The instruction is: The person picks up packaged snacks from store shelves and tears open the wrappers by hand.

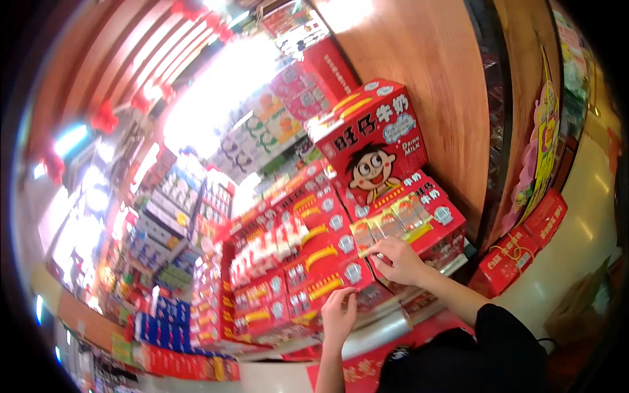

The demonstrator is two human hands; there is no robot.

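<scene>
My right hand (pixel 397 261) is at the near edge of a row of small clear-and-yellow packets (pixel 392 224), its thumb and forefinger together at the lowest packet's corner. The packets lie on a red milk carton (pixel 445 213). Behind them stands a tall red carton with a cartoon face (pixel 372 147). My left hand (pixel 339 314) hangs over the front edge of the red boxes (pixel 321 285), fingers curled; whether anything is inside them is too small to tell. White and red pouches (pixel 268 249) lie in a row on the boxes to the left.
A wooden column (pixel 419 72) rises behind the cartons. Red gift boxes (pixel 524 242) stand on the floor at the right. Blue boxes (pixel 164 331) and stocked shelves fill the left. A clear plastic roll (pixel 380 331) lies along the near edge.
</scene>
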